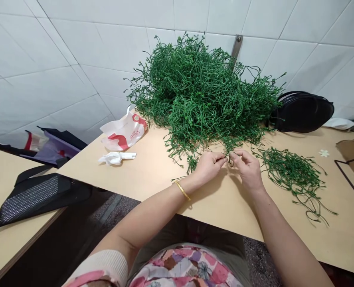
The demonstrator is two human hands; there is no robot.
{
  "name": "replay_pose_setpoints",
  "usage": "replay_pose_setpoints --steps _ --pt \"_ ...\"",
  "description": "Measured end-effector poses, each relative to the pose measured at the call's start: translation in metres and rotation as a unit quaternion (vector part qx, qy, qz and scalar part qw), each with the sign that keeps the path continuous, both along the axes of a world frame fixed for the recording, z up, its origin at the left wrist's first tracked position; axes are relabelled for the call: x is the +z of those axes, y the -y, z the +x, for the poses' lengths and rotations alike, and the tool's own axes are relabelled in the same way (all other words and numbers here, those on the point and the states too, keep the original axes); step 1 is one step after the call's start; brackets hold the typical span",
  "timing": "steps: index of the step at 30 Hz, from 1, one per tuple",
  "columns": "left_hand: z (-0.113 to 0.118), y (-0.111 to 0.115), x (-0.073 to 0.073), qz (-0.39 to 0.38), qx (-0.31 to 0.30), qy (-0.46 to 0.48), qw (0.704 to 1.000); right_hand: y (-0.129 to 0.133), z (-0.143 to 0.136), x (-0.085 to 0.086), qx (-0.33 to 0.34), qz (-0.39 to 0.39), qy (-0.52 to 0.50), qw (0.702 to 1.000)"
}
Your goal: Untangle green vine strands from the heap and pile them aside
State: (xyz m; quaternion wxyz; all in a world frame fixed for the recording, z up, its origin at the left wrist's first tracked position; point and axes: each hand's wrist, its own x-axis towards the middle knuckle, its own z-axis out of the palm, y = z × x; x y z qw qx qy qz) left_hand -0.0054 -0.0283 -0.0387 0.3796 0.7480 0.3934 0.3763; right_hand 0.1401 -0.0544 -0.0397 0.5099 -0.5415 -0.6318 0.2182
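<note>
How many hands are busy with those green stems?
2. The left hand is in front of the big green heap; the right hand is between it and the smaller green pile. No other hands show.

Big green heap (194, 87) blocks forward, small pile (293, 169) right; tabletop (153, 175) free near tissue (113, 158); behind heap unclear.

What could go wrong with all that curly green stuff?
The thin strands in the big green heap look tangled, so tugging one might drag others along. The smaller green pile lies beside the right hand, so a bump could scatter it. The gold bracelet might snag on loose strands nearby.
</note>
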Motion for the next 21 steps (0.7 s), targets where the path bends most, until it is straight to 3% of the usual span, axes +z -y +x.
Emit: replay_pose_setpoints --steps 4,8,12,16,21 --pt "-0.001 0.000 0.001 -0.011 0.006 0.007 1.000 0.003 -0.001 0.002 0.048 -0.077 -0.124 0.988" --pt "-0.002 -0.002 0.000 -0.055 0.019 0.044 0.997 0.003 0.003 0.003 0.011 -0.046 -0.059 0.997" --pt "0.001 0.001 0.005 -0.129 -0.013 0.111 0.985 0.002 0.009 0.001 -0.040 0.008 -0.021 0.999" --pt "0.002 0.005 0.014 -0.243 -0.038 0.195 0.949 0.001 0.010 -0.001 -0.006 0.000 -0.043 0.999" --pt "0.000 0.002 0.017 -0.374 -0.055 0.320 0.869 0.003 0.005 0.002 0.034 -0.017 -0.122 0.992"
